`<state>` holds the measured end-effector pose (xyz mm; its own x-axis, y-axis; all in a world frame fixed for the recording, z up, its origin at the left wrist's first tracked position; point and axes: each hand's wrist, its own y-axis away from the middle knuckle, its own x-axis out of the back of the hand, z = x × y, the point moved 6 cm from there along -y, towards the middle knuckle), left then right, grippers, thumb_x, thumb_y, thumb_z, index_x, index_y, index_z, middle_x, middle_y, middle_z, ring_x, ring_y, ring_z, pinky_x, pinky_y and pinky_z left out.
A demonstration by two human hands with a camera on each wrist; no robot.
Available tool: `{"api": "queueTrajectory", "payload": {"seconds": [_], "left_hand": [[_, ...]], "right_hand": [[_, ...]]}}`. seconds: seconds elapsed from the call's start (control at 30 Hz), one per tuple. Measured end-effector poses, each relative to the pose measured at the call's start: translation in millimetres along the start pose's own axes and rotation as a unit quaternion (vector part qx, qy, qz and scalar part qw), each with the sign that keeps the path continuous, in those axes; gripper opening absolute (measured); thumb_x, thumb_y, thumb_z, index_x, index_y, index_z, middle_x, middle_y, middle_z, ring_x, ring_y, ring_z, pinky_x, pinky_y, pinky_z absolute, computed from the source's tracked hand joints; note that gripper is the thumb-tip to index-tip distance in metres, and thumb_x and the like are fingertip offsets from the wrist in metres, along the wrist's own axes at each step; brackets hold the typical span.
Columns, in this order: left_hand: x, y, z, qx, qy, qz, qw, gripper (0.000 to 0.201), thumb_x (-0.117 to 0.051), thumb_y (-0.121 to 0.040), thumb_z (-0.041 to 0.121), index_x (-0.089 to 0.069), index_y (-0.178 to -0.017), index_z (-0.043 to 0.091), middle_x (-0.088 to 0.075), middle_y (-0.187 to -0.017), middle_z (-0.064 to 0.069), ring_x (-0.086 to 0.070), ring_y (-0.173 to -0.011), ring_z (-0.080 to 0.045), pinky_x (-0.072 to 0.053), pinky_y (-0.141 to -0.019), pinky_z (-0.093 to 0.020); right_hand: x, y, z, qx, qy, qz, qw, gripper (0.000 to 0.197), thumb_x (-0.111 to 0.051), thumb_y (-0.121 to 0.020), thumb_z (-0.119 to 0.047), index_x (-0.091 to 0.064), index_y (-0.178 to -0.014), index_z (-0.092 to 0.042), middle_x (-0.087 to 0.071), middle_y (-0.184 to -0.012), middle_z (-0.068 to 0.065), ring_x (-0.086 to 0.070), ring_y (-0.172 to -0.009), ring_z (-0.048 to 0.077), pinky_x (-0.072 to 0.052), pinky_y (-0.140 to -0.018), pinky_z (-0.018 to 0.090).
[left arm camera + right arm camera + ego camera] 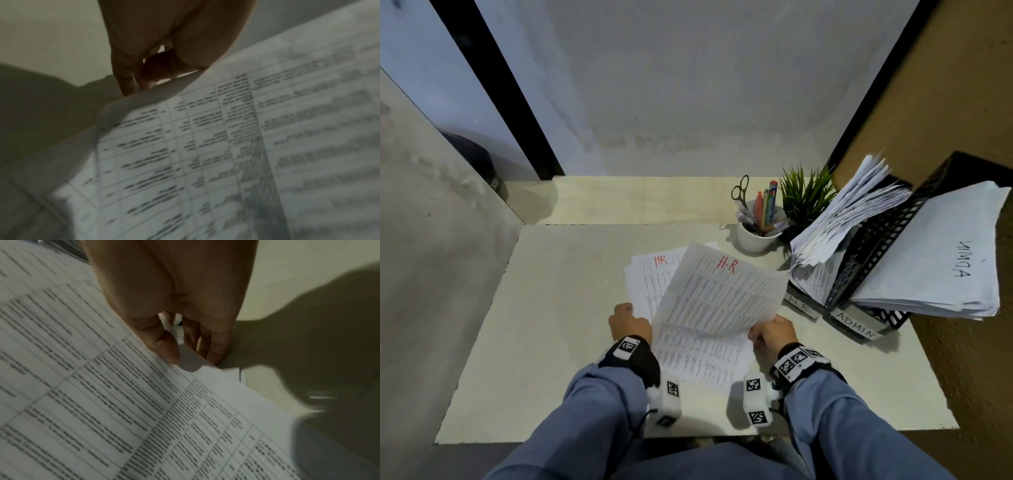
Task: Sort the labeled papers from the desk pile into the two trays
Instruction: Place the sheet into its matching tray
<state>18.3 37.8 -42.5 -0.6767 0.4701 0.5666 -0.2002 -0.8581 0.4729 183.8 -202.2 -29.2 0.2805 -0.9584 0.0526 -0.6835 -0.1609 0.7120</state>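
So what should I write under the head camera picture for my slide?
Right hand lifts a sheet marked H.R off the desk pile, beside the HR tray and ADMIN tray.

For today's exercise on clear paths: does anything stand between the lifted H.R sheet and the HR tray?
Nothing visible does. The right hand pinches the H.R sheet, and bare desk lies between it and the HR tray. The white cup and plant stand farther back. The tray is already crammed with papers.

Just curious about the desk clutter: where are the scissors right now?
In the head view, the scissors stand handles-up in the white cup of pens at the desk's far right, just left of the small plant and beyond the paper pile.
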Motion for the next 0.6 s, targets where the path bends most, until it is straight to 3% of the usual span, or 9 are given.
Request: {"api": "queueTrajectory", "payload": {"seconds": [0.07,0.13,0.2,0.23,0.27,0.33,0.47,0.53,0.6], "left_hand": [[-1,-2,-1,0.057,0.005,-0.022,0.998,0.054,-0.049,-0.088,0.0,-0.033,-0.139,-0.001,-0.038,-0.142,-0.022,-0.043,-0.127,-0.037,-0.036,-0.104,-0.04],[-4,0,2,0.072,0.0,-0.059,0.996,0.061,-0.061,-0.087,0.012,-0.032,-0.138,-0.003,-0.043,-0.138,-0.022,-0.047,-0.123,-0.035,-0.04,-0.097,-0.037],[-7,0,6,0.038,-0.025,-0.082,0.996,0.034,-0.065,-0.084,0.017,-0.053,-0.11,-0.002,-0.059,-0.105,-0.019,-0.057,-0.098,-0.031,-0.044,-0.071,-0.027],[-8,1,10,0.013,-0.042,-0.089,0.995,0.019,-0.065,-0.085,0.017,-0.055,-0.09,0.001,-0.058,-0.087,-0.014,-0.054,-0.085,-0.027,-0.037,-0.057,-0.023],[-9,0,11,-0.013,-0.053,-0.088,0.995,0.019,-0.062,-0.086,0.016,-0.05,-0.078,0.004,-0.053,-0.078,-0.009,-0.05,-0.077,-0.023,-0.029,-0.05,-0.022],[-9,-1,13,-0.056,-0.045,-0.081,0.994,0.024,-0.057,-0.09,0.012,-0.045,-0.069,0.008,-0.047,-0.071,-0.004,-0.045,-0.07,-0.019,-0.025,-0.049,-0.023],[-4,3,12,-0.099,0.066,-0.09,0.989,0.004,-0.059,-0.089,0.007,-0.059,-0.089,0.003,-0.059,-0.076,-0.005,-0.054,-0.073,-0.021,-0.041,-0.06,-0.023],[2,11,16,-0.106,0.121,-0.113,0.98,0.005,-0.063,-0.086,0.003,-0.059,-0.088,0.006,-0.063,-0.073,-0.002,-0.058,-0.066,-0.019,-0.048,-0.055,-0.019],[7,17,19,-0.107,0.154,-0.129,0.974,0.01,-0.065,-0.083,-0.001,-0.06,-0.088,0.007,-0.064,-0.074,-0.001,-0.059,-0.062,-0.014,-0.047,-0.048,-0.012]], "right_hand": [[-1,2,1,0.0,-0.002,0.0,1.0,0.035,-0.037,-0.067,0.032,-0.056,-0.083,0.008,-0.058,-0.078,0.014,-0.054,-0.075,0.029,-0.045,-0.058,0.027],[-2,-3,8,0.003,-0.034,0.008,0.999,0.035,-0.035,-0.063,0.034,-0.054,-0.073,0.007,-0.059,-0.08,0.017,-0.057,-0.081,0.033,-0.048,-0.064,0.029],[-2,-9,15,0.002,-0.061,0.013,0.998,0.037,-0.033,-0.06,0.034,-0.053,-0.067,0.005,-0.061,-0.082,0.02,-0.058,-0.088,0.037,-0.051,-0.073,0.036],[-3,-12,17,0.002,-0.061,0.011,0.998,0.037,-0.033,-0.059,0.035,-0.054,-0.067,0.005,-0.062,-0.083,0.021,-0.058,-0.089,0.038,-0.051,-0.077,0.04],[-3,-13,19,0.0,-0.057,0.007,0.998,0.038,-0.034,-0.058,0.035,-0.055,-0.068,0.005,-0.062,-0.085,0.022,-0.059,-0.089,0.038,-0.051,-0.082,0.043],[-3,-14,22,-0.003,-0.043,0.003,0.999,0.037,-0.035,-0.056,0.033,-0.056,-0.07,0.006,-0.061,-0.087,0.024,-0.059,-0.089,0.039,-0.049,-0.087,0.047],[-2,-16,19,0.02,0.016,0.0,1.0,0.027,-0.048,-0.052,0.023,-0.06,-0.06,-0.001,-0.064,-0.076,0.021,-0.062,-0.082,0.039,-0.051,-0.076,0.041],[0,-14,11,0.035,0.042,0.007,0.998,0.025,-0.052,-0.056,0.02,-0.059,-0.057,-0.003,-0.062,-0.07,0.015,-0.059,-0.075,0.033,-0.05,-0.067,0.036],[0,-17,5,0.049,0.058,0.002,0.997,0.022,-0.055,-0.057,0.018,-0.06,-0.059,-0.004,-0.064,-0.073,0.015,-0.059,-0.076,0.031,-0.052,-0.071,0.04]]}}
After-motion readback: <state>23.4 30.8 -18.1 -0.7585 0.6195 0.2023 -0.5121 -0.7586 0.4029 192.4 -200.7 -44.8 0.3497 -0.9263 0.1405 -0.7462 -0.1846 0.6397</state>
